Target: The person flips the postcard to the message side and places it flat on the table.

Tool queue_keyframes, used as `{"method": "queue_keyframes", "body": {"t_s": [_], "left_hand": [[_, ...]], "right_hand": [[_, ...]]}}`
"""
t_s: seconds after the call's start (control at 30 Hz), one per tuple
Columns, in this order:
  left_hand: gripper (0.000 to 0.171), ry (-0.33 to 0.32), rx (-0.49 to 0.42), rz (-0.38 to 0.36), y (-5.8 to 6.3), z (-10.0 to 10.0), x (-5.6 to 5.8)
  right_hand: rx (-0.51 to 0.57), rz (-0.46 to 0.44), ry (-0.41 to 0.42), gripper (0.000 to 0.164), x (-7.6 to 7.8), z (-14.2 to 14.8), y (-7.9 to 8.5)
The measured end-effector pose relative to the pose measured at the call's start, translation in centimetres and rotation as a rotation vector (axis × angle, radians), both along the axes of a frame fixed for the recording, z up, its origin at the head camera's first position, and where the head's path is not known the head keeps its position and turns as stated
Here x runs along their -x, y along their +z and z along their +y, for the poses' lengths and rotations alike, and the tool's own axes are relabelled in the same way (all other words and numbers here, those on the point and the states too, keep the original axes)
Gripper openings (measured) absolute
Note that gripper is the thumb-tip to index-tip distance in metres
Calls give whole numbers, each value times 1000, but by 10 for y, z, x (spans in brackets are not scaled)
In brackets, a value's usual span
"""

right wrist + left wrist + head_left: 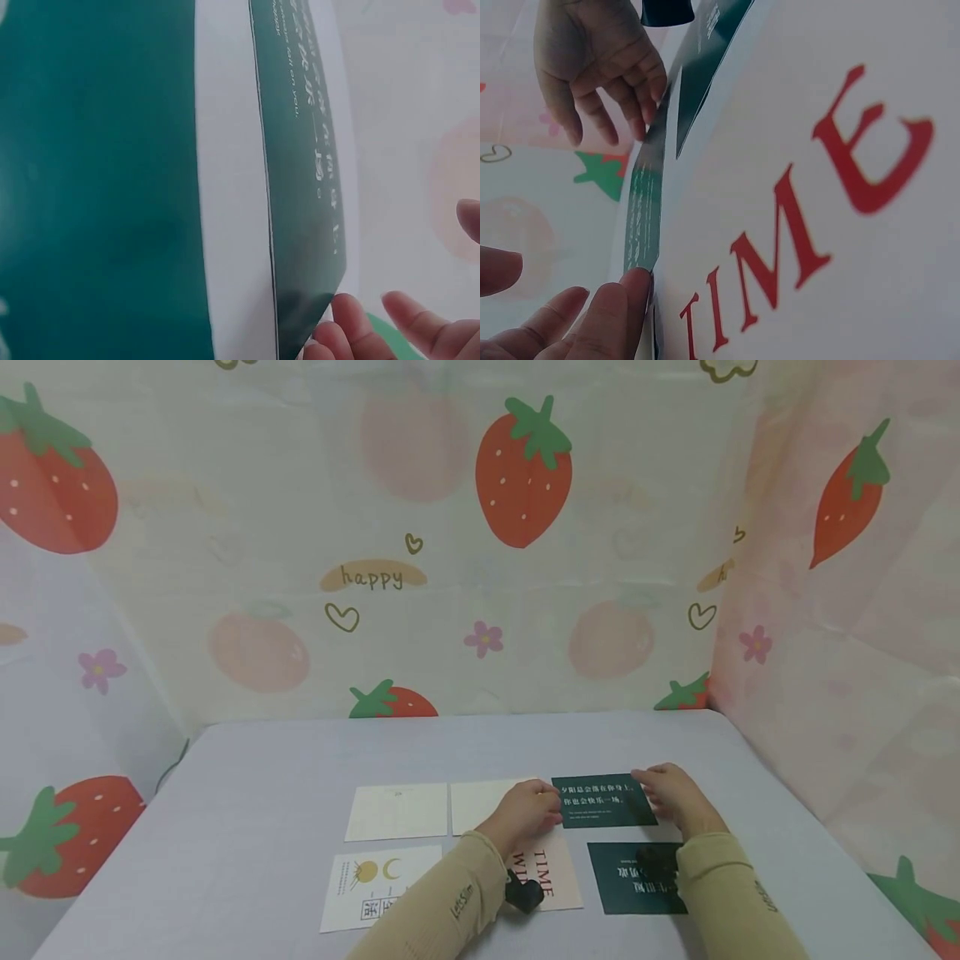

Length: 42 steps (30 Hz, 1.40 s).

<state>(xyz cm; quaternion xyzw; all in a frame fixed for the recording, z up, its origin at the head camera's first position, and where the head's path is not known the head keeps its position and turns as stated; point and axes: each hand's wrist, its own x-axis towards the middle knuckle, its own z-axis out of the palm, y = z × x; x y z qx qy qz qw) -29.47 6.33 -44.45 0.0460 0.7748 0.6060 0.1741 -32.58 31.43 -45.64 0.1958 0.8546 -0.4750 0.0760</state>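
Note:
A dark green card [615, 814] with white lettering lies flat in the back row, its text upright in the head view. My left hand [528, 814] touches its left edge with the fingertips, thumb held apart. At the right edge rest the fingertips of my right hand [678, 797], which are loosely extended. Below is a second dark green card [618, 893] whose lettering reads upside down, partly covered by my right forearm. A pale card [562, 868] with red "TIME" lettering lies left of it, partly behind my left hand and wrist.
To the left lie two pale cards, one nearly plain [397, 818] and one partly under my left hand [480, 793]. A card with a sun and moon [420, 864] sits nearer, overlapped by my left sleeve. Strawberry-print cloth [450, 643] stands behind the table [225, 860].

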Motion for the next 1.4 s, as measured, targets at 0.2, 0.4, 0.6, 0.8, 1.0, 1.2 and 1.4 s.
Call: {"method": "queue_keyframes", "body": {"t_s": [0.2, 0.4, 0.6, 0.8, 1.0, 1.2, 1.4], "left_hand": [[27, -4, -1, 1, -1, 0, 0], [28, 2, 4, -2, 1, 0, -2], [27, 4, 1, -6, 2, 0, -2], [27, 10, -6, -7, 2, 0, -2], [26, 13, -2, -4, 1, 0, -1], [26, 16, 3, -7, 1, 0, -1], [24, 26, 12, -9, 0, 0, 0]], "right_hand": [[33, -2, 23, 62, -18, -12, 27], [1, 1, 34, 51, -18, -9, 26], [-72, 0, 61, 41, -20, -7, 28], [-102, 22, 78, 35, -22, -3, 28], [-109, 20, 71, 26, -21, -1, 26], [-105, 4, 52, 19, -18, 0, 23], [-99, -7, 57, 17, -18, 0, 22]]}}
